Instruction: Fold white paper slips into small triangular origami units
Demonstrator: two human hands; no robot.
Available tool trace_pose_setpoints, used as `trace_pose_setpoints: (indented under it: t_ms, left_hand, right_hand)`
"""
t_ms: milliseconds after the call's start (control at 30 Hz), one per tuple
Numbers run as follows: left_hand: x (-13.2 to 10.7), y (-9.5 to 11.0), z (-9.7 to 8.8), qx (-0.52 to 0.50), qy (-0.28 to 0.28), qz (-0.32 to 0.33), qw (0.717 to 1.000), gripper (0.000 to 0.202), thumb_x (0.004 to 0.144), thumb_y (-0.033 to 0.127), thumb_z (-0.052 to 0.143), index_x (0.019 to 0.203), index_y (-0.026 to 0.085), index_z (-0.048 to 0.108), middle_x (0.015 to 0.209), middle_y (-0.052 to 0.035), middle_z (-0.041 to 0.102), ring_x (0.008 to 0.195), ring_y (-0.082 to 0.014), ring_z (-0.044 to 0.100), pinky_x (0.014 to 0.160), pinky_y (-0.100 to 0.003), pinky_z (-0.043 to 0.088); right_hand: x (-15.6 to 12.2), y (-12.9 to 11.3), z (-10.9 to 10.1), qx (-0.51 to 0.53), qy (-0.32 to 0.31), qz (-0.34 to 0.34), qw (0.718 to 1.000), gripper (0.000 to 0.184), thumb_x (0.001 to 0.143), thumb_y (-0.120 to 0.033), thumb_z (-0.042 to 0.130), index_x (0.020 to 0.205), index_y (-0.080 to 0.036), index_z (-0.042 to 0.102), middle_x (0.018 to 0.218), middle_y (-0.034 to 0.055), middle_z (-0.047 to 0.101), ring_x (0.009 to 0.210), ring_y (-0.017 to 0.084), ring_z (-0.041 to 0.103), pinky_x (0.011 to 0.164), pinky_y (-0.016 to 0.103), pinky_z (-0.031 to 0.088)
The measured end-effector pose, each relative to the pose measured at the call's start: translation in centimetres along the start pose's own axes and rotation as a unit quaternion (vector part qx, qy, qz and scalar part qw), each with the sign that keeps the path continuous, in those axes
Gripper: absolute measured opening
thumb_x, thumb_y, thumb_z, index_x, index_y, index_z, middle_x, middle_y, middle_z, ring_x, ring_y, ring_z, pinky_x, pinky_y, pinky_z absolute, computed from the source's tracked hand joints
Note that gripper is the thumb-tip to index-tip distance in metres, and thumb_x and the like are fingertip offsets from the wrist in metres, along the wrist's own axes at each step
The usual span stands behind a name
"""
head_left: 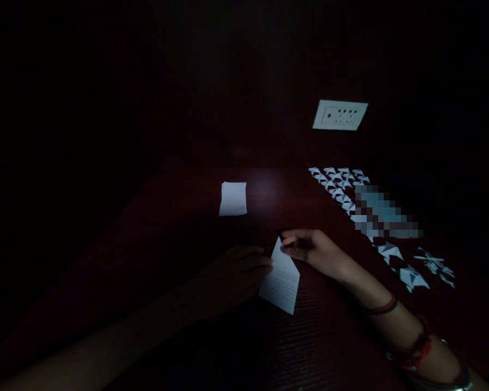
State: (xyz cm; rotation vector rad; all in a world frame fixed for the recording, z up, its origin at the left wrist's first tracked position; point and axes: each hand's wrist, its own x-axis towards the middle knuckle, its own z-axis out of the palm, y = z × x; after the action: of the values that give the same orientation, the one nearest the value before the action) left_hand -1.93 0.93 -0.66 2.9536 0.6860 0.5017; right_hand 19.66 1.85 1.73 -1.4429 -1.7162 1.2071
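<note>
A small white sheet of paper [282, 285] with lines of print lies on the dark red table in front of me. Its upper part comes to a point, with a slanted edge on the right. My left hand [240, 271], in deep shadow and wearing a ring, is open and stretched flat, fingertips resting on the paper's left edge. At the pointed top, the curled fingers and thumb of my right hand [315, 252] close on the paper's upper edge. Farther back lies a stack of white paper squares [233, 199].
Rows of folded white paper pieces [337, 184] run along the table's right side, with larger folded pieces [411, 277] nearer me. Beside them are paper scraps [434, 263] and a pixelated bluish object [385, 212]. A socket panel [340, 115] is on the back wall. The surroundings are very dark.
</note>
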Motion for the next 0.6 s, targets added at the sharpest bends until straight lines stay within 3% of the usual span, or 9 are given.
trace_pose_setpoints:
  t_ms: [100, 267, 467, 600]
  left_hand:
    - [0.1, 0.1, -0.1, 0.004, 0.013, 0.008, 1.000, 0.030, 0.085, 0.016, 0.040, 0.114, 0.020, 0.045, 0.116, -0.0003, 0.049, 0.113, -0.0173, 0.034, 0.093, -0.034, 0.034]
    - [0.3, 0.0, -0.3, 0.024, 0.063, 0.007, 0.998, 0.027, 0.083, 0.018, 0.042, 0.109, 0.021, 0.050, 0.112, -0.0051, 0.049, 0.104, -0.0181, 0.043, 0.084, -0.034, 0.040]
    - [-0.2, -0.4, 0.2, 0.025, -0.008, 0.014, 1.000, 0.035, 0.084, 0.015, 0.040, 0.118, 0.022, 0.042, 0.124, 0.0009, 0.043, 0.117, -0.0186, 0.030, 0.095, -0.036, 0.032]
    - [-0.4, -0.5, 0.5, 0.018, -0.012, 0.008, 1.000, 0.035, 0.085, 0.016, 0.039, 0.120, 0.021, 0.040, 0.125, 0.0014, 0.042, 0.119, -0.0177, 0.028, 0.096, -0.035, 0.030]
  right_hand:
    - [-0.2, -0.6, -0.2, 0.108, -0.012, 0.056, 0.992, 0.036, 0.068, -0.010, 0.057, 0.103, -0.007, 0.053, 0.096, 0.0088, 0.061, 0.086, 0.014, 0.056, 0.084, 0.030, 0.041]
    - [-0.3, -1.0, -0.6, 0.158, 0.021, 0.076, 0.984, 0.034, 0.064, -0.007, 0.060, 0.098, -0.010, 0.058, 0.102, 0.0079, 0.059, 0.086, 0.012, 0.056, 0.082, 0.026, 0.041]
    - [-0.4, -1.0, -1.1, 0.276, -0.031, 0.122, 0.953, 0.036, 0.064, -0.008, 0.060, 0.099, -0.014, 0.058, 0.096, 0.0055, 0.062, 0.068, 0.006, 0.056, 0.052, 0.014, 0.041]
    - [-0.5, -1.1, -1.4, 0.328, -0.048, 0.133, 0.934, 0.037, 0.063, -0.008, 0.061, 0.100, -0.015, 0.058, 0.093, 0.0046, 0.062, 0.068, 0.005, 0.056, 0.055, 0.013, 0.042]
